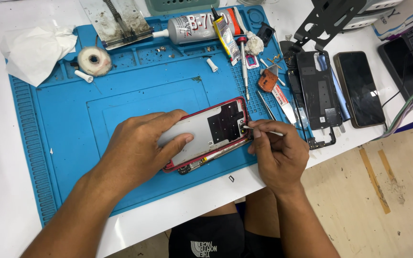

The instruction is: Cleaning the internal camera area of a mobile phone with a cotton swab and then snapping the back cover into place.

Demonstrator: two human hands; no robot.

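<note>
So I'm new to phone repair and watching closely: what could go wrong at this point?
The thin tool in the right hand works at the edge of the red-framed phone back; a slip could gouge it. The left hand presses flat on the panel, which might flex it. Tiny screws lying loose on the blue mat could get swept away.

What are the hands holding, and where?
The left hand presses the red phone back cover flat at its left end. The right hand pinches a thin white tool mid-shaft.
</note>
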